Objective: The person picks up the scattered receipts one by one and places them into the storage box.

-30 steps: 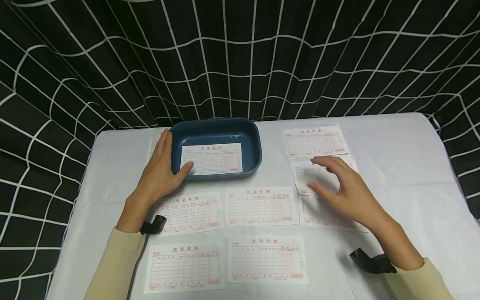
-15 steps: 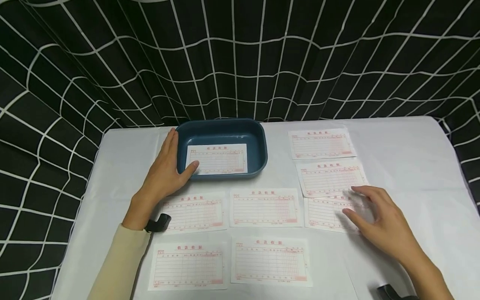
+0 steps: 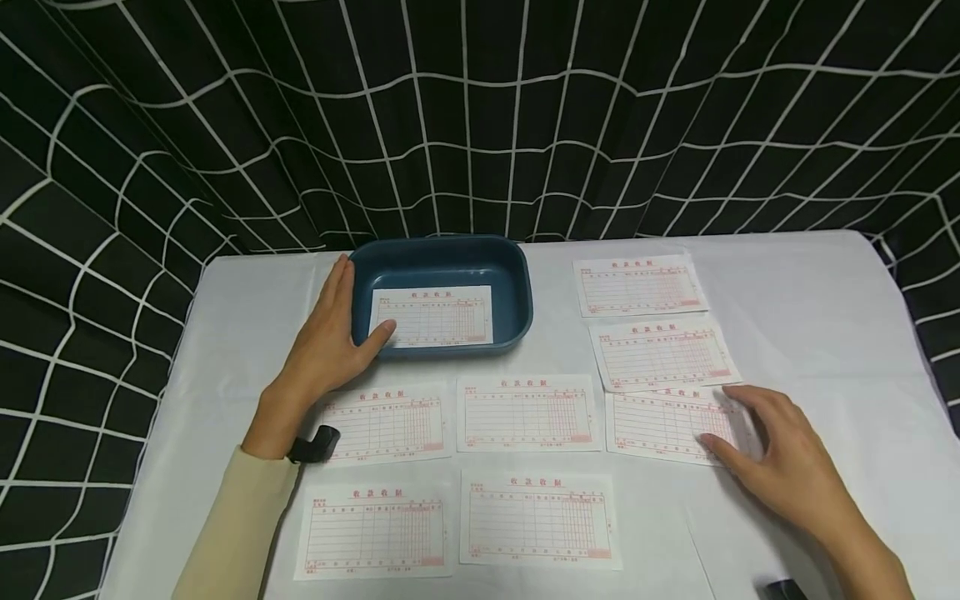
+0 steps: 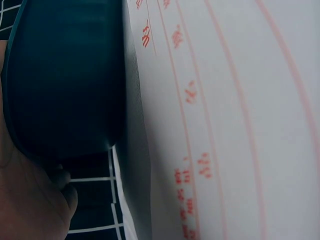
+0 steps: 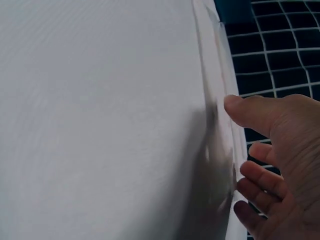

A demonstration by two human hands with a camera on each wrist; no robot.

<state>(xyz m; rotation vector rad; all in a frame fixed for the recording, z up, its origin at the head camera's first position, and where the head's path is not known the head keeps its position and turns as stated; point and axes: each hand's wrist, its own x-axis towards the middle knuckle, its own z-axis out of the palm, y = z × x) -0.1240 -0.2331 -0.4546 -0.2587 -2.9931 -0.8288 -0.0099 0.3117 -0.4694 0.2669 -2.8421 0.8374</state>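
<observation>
A dark blue plastic basin [image 3: 517, 325] stands at the back of the white table with a printed receipt slip [image 3: 450, 317] lying in it. My left hand [image 3: 322, 342] holds the basin's front left corner, fingers along the outer left side and thumb over the rim. The right hand [image 3: 776, 450] is at the right end of a receipt slip [image 3: 652, 425], thumb and forefinger apart; whether they touch the paper is unclear. Above that slip another slip [image 3: 660, 354] overlaps its top edge. In the right wrist view the fingers are loosely bent.
Further slips lie flat: one at the back right [image 3: 637, 286], a middle slip [image 3: 528, 412], a slip partly under my left wrist [image 3: 386, 425], and two front slips, left [image 3: 375, 533] and right [image 3: 536, 521]. A black curtain with white grid lines [image 3: 480, 125] hangs behind.
My right hand has drawn back from over the overlapping slip toward the front right, to the end of the lower slip. The left hand stays at the basin.
</observation>
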